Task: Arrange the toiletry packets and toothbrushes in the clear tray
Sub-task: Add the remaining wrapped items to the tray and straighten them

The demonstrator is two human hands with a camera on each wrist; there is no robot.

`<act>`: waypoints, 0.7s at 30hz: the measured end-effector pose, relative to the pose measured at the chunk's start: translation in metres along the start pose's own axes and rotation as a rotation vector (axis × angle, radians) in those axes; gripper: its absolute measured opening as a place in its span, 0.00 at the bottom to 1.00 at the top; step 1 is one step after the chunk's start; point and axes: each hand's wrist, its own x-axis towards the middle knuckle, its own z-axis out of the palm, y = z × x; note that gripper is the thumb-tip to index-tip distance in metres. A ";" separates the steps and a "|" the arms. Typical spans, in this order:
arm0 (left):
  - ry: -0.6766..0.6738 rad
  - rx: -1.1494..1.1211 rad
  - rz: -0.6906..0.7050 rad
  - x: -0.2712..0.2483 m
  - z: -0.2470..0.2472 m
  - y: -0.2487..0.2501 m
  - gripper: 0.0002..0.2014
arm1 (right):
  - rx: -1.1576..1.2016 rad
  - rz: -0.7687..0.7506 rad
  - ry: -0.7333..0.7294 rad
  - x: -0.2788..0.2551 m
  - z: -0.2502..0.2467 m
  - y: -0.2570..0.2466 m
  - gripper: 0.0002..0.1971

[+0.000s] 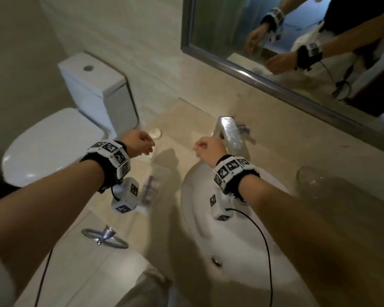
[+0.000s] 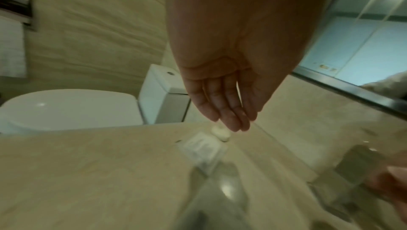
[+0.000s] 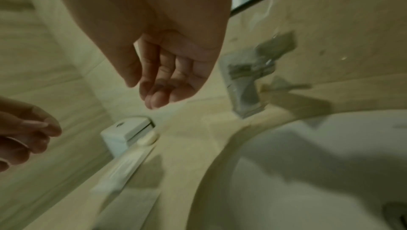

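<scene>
A person is standing at a beige stone vanity counter (image 1: 175, 134), both bare hands hovering over it. From the head camera, a white ceramic toilet (image 1: 53, 142) is sitting at far left, and next to it the left hand (image 1: 140, 141) is hanging above a long clear plastic tray (image 1: 157, 171) lying on the counter beside the white oval basin (image 1: 208, 240); blur is hiding most of what the tray is holding, though a purple-printed packet (image 1: 150, 185) is showing inside it. The left wrist camera is giving what the head view is not: the left hand's fingers (image 2: 229, 112) are reaching out nearly straight and holding nothing, just above a small cream oval soap (image 2: 220, 133) and a white flat sachet (image 2: 202, 146) lying next to it; whether these are lying inside the tray cannot be told. Further right, the right hand (image 1: 208, 149) is hanging in front of the square chrome tap (image 1: 228, 134); its wrist camera is showing the fingers (image 3: 160, 84) loosely bent and empty. A clear drinking glass (image 1: 308, 176) is standing at far right, below the steel-framed wall mirror (image 1: 275, 41).
</scene>
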 end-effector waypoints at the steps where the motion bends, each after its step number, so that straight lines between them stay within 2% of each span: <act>1: 0.003 0.008 -0.018 -0.001 -0.005 -0.012 0.04 | -0.010 0.008 -0.040 0.004 0.012 -0.004 0.04; 6: -0.010 0.027 -0.115 -0.001 -0.016 -0.064 0.11 | -0.157 0.041 -0.233 0.016 0.069 -0.012 0.03; 12: 0.028 0.039 -0.154 0.006 -0.017 -0.096 0.12 | -0.194 0.104 -0.192 0.033 0.103 -0.022 0.10; 16: 0.054 0.065 -0.127 0.015 -0.017 -0.108 0.17 | -0.188 0.168 -0.154 0.049 0.119 -0.031 0.14; 21: 0.036 0.026 -0.125 0.030 -0.014 -0.113 0.23 | 0.003 0.258 -0.134 0.064 0.132 -0.040 0.21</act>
